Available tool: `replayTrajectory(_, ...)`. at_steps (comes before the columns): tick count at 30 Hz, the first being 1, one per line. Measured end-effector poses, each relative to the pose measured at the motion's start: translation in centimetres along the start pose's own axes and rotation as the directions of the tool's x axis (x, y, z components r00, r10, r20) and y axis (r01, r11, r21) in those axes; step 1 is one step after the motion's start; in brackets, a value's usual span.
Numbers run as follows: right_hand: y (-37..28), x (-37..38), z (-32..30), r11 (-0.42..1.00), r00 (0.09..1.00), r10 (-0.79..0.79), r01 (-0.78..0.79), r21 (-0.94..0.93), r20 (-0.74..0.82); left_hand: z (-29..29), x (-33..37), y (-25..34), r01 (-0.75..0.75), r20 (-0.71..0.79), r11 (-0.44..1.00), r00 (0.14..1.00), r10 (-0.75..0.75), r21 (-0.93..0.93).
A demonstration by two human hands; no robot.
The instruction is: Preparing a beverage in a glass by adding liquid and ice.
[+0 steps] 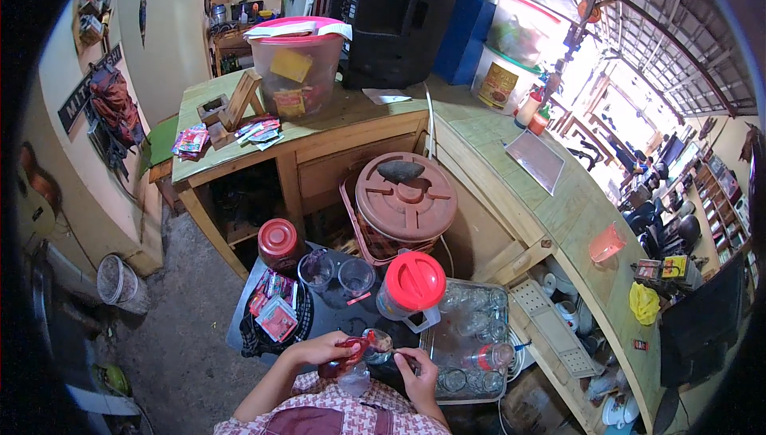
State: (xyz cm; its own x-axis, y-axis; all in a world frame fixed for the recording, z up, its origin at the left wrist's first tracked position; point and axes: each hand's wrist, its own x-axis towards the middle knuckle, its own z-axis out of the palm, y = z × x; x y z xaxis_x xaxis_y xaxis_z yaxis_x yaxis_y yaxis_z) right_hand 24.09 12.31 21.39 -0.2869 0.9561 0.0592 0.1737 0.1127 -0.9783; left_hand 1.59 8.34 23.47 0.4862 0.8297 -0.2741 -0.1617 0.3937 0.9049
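Observation:
My left hand is closed around a dark red, glossy object, whose kind I cannot make out. Beside it stands a clear glass with something reddish and pale inside. With pinched fingers, my right hand grips a thin stick-like thing at the glass's right edge, perhaps a spoon handle. A clear plastic cup or bag sits just below, close to my lap. Past the glass is a clear pitcher with a red lid. To the left, a dark basket holds several sachets.
A metal tray of glass jars lies on the right. Two clear plastic containers and a red-lidded jar stand farther back. Behind them is a brown lidded bucket with a dark stone on top. A wooden counter curves around.

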Motion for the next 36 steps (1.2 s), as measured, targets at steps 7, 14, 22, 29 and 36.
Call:
replayTrajectory(7, 0.1, 0.0, 0.1, 1.0, 1.0, 0.002, -0.001, 0.018, -0.007, -0.3, 0.1, -0.7, -0.03, -0.005, 0.996, 1.0, 0.031, 0.086)
replayTrajectory(14, 0.4, 0.0, 0.2, 0.997, 0.999, 0.04, -0.039, 0.066, -0.019, 0.0, -0.1, 0.2, 0.005, -0.035, 0.999, 0.999, -0.003, 0.049)
replayTrajectory(22, 0.0, -0.1, 0.1, 0.997, 0.998, 0.06, -0.059, 0.05, -0.006, -0.1, 0.0, -0.2, -0.036, -0.029, 0.999, 0.999, 0.036, 0.03)
replayTrajectory(29, 1.0, -0.2, -0.1, 0.999, 0.999, 0.03, -0.03, 0.032, 0.026, -0.1, -0.1, 0.2, 0.0, -0.06, 0.997, 0.998, 0.004, 0.076)
replayTrajectory(36, 0.7, -0.3, 0.2, 0.991, 0.995, 0.084, -0.089, 0.096, 0.052, -0.1, 0.0, 0.2, -0.034, -0.037, 0.999, 0.999, 0.035, 0.04)
